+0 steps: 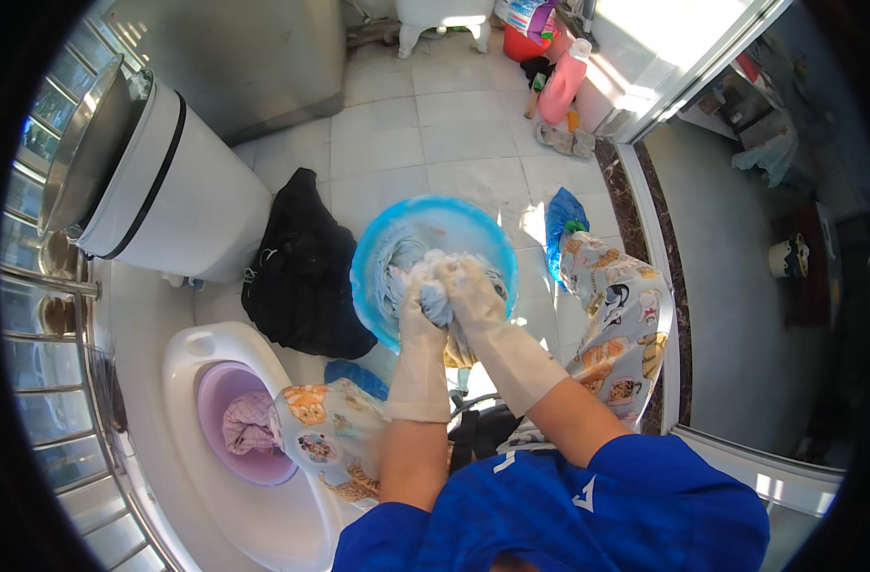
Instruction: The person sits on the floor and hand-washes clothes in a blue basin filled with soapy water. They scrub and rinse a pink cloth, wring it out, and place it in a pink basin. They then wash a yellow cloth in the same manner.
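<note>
A blue plastic basin (364,264) stands on the tiled floor between my feet, with soapy water and wet light-blue cloth (399,252) in it. Both my hands wear cream rubber gloves that reach up the forearms. Over the basin, my left hand (415,297) and my right hand (467,286) are pressed close together on a bunched, foamy part of the cloth. White suds cover the fingers, so their exact grip is partly hidden. A yellowish piece of fabric (460,352) shows below the hands, at the basin's near rim.
Black clothing (302,272) lies on the floor left of the basin. Beyond it stands a white bin (184,186) topped by a metal basin (84,150). A white baby bathtub (184,343) holds a pink-purple basin (209,407) with checked cloth. A pink detergent bottle (565,82) stands near the doorway.
</note>
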Available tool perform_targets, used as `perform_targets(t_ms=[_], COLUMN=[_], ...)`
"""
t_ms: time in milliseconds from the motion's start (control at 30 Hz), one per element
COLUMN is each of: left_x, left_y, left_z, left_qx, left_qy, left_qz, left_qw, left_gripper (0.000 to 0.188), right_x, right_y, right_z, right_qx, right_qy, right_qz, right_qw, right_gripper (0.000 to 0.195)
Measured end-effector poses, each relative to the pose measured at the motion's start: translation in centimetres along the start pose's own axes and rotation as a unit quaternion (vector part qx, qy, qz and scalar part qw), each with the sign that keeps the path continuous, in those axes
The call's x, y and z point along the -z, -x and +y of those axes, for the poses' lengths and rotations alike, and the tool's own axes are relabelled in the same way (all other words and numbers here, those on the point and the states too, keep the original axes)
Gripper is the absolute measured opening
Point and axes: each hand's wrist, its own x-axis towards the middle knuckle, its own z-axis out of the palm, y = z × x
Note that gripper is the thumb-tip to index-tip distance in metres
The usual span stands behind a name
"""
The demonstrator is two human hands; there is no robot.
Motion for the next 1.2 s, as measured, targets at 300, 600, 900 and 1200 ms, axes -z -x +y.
perform_targets(t_ms=[300, 600, 900, 1200], left_x=[-8.6, -1.3, 3.9, 3.8], left_y=[2.2, 4.8, 0.2, 1.8], left_z=[7.2, -2.3, -3.1, -1.1], left_qx=[-0.028, 0.149, 0.129, 0.186], left_qy=[-0.313, 0.179, 0.186, 0.201], left_qz=[-0.173, 0.168, -0.111, -0.055], left_qw=[0.933, 0.958, 0.968, 0.960], left_gripper=[0.022, 0.077, 0.066, 0.040], right_x=[7.9, 3.8, -2.9, -2.6], right_y=[-0.5, -1.7, 6.3, 7.2], right_z=[-10.7, -6.9, -6.9, -2.8], right_qx=[-0.132, -0.144, -0.052, 0.226], right_qy=[-0.262, -0.153, 0.422, 0.393], right_qz=[-0.168, 0.021, -0.193, -0.027], right_qw=[0.941, 0.978, 0.884, 0.891], right_gripper=[0.080, 0.075, 0.050, 0.033])
